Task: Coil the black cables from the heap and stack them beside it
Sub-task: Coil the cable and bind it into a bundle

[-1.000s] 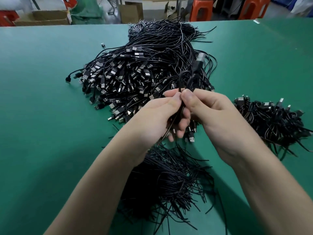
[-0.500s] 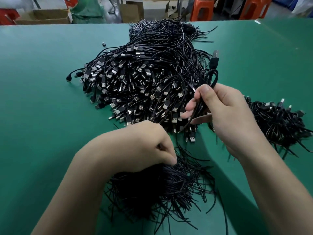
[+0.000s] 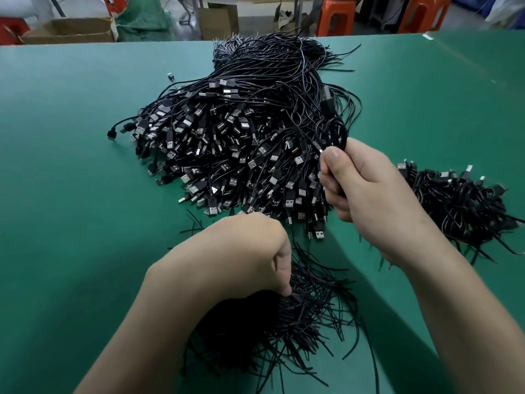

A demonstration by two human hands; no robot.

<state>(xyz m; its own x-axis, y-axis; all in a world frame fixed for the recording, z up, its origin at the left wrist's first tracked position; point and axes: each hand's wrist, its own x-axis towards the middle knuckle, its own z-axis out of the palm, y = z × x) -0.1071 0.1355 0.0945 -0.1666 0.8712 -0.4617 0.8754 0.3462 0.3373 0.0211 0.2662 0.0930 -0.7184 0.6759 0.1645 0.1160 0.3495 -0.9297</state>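
Coiled black USB cable [image 3: 333,135] clamped in the right hand [image 3: 366,191] grip to keep its loops; left hand [image 3: 241,257] curls into thin black twist ties [image 3: 309,317], presumably for one, hold indiscernible.

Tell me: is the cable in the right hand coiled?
Coiled: the cable shows loops above the right hand gripping it.

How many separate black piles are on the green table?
3: the big heap of USB cables at centre, the stack of coiled cables at right, and the pile of thin black strands nearest the camera, partly under the left hand.
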